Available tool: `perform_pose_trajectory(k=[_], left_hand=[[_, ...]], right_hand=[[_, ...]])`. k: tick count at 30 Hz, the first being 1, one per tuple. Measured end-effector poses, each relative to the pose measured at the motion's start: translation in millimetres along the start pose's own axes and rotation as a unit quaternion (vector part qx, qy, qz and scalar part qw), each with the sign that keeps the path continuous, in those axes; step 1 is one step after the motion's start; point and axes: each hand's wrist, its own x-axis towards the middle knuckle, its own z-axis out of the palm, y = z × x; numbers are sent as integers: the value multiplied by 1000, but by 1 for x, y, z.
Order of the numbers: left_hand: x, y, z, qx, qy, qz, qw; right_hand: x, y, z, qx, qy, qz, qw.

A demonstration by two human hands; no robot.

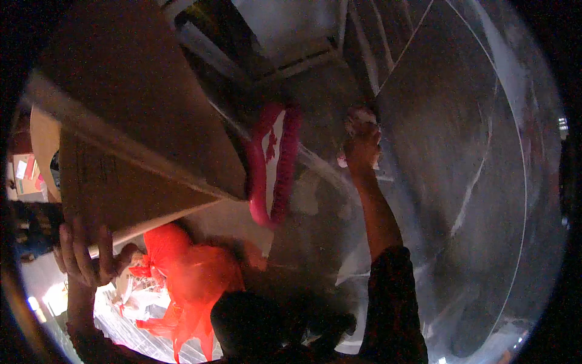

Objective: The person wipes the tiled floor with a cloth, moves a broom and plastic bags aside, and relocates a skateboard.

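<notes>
My left hand (pixel 88 259) grips the edge of a large cardboard flap (pixel 132 159) at the lower left. My right hand (pixel 363 145) reaches forward into a dim space, its fingers closed around a pale, pinkish item (pixel 361 116) too dark to identify. Between the two hands lies a long pink item (pixel 273 166) with a white strip along its middle and a ridged side, touching the corner of the cardboard. Below the flap, a bright red-orange plastic bag (pixel 195 268), knotted at its neck, sits near my left hand.
Clear plastic sheeting (pixel 473 182) with creases hangs or lies along the right. White plastic wrapping (pixel 145 300) shows in bright light beside the red-orange bag. At the far left edge, partly hidden by cardboard, are papers (pixel 27 170). Much of the view is dark.
</notes>
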Motion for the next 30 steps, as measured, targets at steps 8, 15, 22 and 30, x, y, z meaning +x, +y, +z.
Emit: perform_pose_trajectory(k=[8,15,22,30], left_hand=[[18,-11,7,-40,26,98,994],[28,-10,19,-62,26,134,989],[17,-15,-3,-57,-21,119,991],[-5,-11,8,-75,-2,66,995]], right_hand=[[101,-22,10,84,9,-169,982],[148,-47,39,-99,12,-125,987],[113,-80,43,81,-54,-256,962],[72,-30,31,111,-42,-277,954]])
